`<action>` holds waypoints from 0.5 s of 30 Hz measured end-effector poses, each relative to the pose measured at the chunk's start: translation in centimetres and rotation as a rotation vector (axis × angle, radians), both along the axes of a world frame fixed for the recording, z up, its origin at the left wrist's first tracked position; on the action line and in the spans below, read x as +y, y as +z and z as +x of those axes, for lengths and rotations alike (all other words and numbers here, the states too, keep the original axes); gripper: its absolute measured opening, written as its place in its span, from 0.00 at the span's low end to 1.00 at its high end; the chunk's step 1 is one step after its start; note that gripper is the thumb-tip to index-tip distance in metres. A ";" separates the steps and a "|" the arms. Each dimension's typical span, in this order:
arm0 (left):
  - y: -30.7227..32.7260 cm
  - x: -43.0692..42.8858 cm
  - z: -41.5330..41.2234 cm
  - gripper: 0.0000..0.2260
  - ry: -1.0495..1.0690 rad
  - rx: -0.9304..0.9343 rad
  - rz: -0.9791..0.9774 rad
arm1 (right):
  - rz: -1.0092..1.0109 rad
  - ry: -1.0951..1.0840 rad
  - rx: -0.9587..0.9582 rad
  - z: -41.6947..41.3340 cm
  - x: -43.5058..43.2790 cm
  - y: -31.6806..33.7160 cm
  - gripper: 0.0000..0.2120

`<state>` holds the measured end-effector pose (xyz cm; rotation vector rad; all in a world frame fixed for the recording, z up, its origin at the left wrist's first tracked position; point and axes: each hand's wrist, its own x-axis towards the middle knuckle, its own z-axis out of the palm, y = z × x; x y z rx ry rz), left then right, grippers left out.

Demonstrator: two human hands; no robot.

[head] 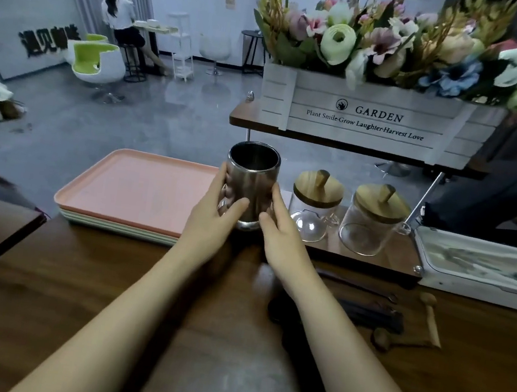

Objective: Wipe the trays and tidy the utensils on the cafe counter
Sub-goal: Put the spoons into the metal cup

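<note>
An empty, upright steel utensil cup [251, 175] stands at the far edge of the wooden counter [106, 291]. My left hand [214, 209] holds its left side, fingers wrapped round it. My right hand [282, 228] holds its right side, thumb against the lower wall. A stack of trays, a pink tray [140, 186] on top, lies just left of the cup. On the counter to the right lie dark utensils [366, 313] and a light wooden spoon [430, 314].
Two glass jars with wooden lids [315, 203] [375, 219] stand on a small wooden stand right of the cup. A white lidded box [484, 268] sits far right. A white flower crate [369, 118] rests on a raised shelf behind. A person sits far off.
</note>
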<state>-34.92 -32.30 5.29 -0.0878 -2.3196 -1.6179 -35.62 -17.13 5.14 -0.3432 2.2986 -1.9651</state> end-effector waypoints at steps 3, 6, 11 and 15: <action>0.0 1.2 3.9 0.31 0.023 0.012 0.004 | -0.002 0.033 0.007 3.2 1.6 0.4 0.28; -0.6 3.2 8.9 0.33 0.078 0.005 0.003 | 0.008 0.093 0.010 7.6 4.3 0.6 0.29; -1.4 8.3 17.3 0.35 0.176 -0.013 -0.015 | -0.005 0.174 0.002 15.3 9.8 -0.2 0.31; -1.6 13.4 22.9 0.36 0.227 -0.003 -0.029 | -0.004 0.208 0.018 20.4 14.7 -1.8 0.33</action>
